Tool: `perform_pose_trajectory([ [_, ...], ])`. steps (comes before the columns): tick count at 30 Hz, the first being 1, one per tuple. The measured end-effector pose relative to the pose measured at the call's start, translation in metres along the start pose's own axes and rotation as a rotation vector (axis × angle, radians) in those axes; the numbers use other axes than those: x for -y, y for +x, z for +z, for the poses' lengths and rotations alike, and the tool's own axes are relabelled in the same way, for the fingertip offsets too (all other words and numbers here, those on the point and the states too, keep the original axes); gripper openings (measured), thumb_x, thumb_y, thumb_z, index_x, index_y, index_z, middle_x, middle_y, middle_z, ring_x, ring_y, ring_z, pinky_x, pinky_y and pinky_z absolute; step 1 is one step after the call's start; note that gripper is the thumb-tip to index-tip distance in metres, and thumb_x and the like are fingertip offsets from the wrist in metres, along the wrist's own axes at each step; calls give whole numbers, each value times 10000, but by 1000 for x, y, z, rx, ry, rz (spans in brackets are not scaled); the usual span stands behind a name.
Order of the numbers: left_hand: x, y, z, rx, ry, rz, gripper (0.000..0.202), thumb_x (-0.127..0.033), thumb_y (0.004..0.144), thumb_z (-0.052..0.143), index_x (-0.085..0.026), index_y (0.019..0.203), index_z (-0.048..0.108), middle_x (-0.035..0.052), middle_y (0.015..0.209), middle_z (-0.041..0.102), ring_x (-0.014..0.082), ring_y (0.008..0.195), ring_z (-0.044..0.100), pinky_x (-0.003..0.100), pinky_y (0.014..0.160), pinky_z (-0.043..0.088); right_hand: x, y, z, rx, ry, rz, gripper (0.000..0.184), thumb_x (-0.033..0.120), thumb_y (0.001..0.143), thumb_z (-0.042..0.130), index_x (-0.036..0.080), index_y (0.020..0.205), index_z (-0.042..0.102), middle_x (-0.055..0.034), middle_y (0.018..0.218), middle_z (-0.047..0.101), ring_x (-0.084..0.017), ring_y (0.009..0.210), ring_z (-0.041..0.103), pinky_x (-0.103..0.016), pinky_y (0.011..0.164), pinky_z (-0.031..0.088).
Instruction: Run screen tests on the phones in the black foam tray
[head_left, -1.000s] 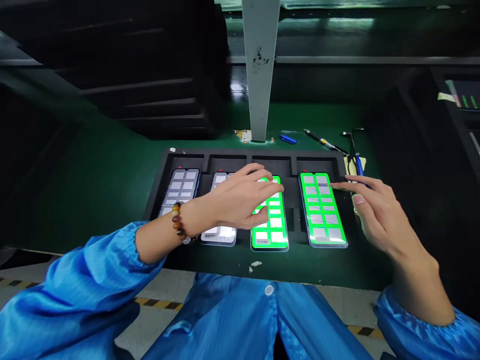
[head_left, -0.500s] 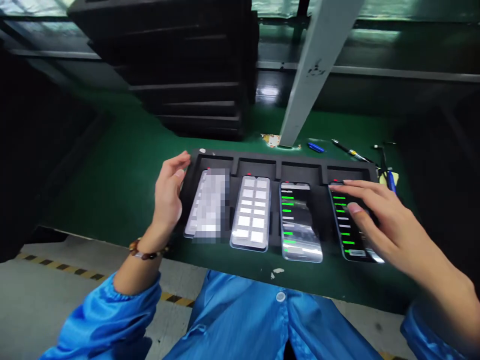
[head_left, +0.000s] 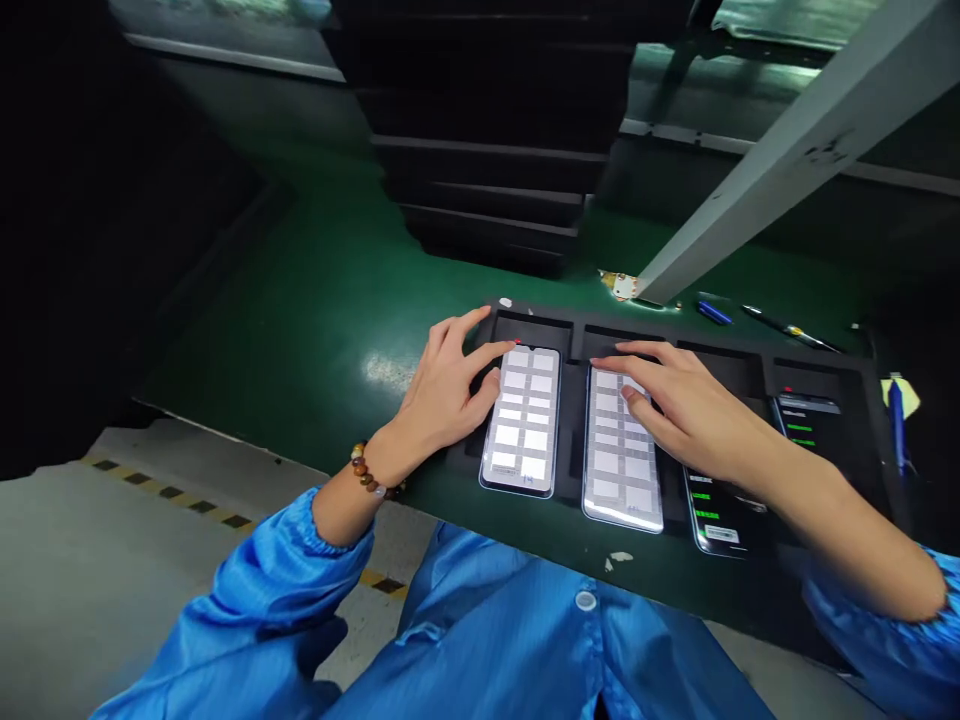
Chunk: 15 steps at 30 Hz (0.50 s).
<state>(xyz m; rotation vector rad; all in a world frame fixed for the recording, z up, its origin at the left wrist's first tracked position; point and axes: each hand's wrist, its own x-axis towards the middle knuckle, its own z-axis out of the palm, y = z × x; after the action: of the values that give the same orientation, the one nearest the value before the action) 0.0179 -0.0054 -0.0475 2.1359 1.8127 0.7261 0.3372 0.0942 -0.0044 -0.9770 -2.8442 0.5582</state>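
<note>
Left hand (head_left: 442, 395) spread, empty, fingertips at edge of first phone (head_left: 525, 440), leftmost slot of tray (head_left: 555, 322); right hand (head_left: 690, 410) flat, gripping nothing, fingers on second phone (head_left: 619, 470), next slot rightward. Likely step: screen touch-check; next needs light, accurate taps

Four phones (head_left: 523, 420) side by side in tray (head_left: 572, 430), pens (head_left: 787, 328) behind

The left phone (head_left: 523, 420) lies flat, screen up, in the slot at the left end of the black tray (head_left: 739, 365), with its top toward the far edge. Its screen shows a lit grid of white tiles. The second phone (head_left: 621, 470) lies just beside it and parallel, apparently with the same grid; its upper part is hidden.
</note>
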Motion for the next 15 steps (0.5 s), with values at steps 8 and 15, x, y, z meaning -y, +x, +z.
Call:
perform_pose_trajectory([
  [8, -4, -13, -9, 2, 83, 83, 417, -339, 1040, 580, -255, 1418, 735, 146, 1695, 496, 395, 1494, 443, 682, 1198, 450, 18, -20, 0, -10, -19, -77, 445, 289, 1111, 456, 237, 1519, 628, -139, 1512, 698, -348, 1510, 564, -600, 1144, 525],
  [15, -13, -46, -15, -43, 74, 174, 422, -358, 989, 621, -269, 1379, 753, 136, 1647, 574, 373, 1465, 491, 667, 1196, 435, 41, -44, 8, -45, -64, -145, 459, 249, 1084, 498, 200, 1527, 606, -129, 1478, 722, -356, 1445, 589, -580, 1104, 510],
])
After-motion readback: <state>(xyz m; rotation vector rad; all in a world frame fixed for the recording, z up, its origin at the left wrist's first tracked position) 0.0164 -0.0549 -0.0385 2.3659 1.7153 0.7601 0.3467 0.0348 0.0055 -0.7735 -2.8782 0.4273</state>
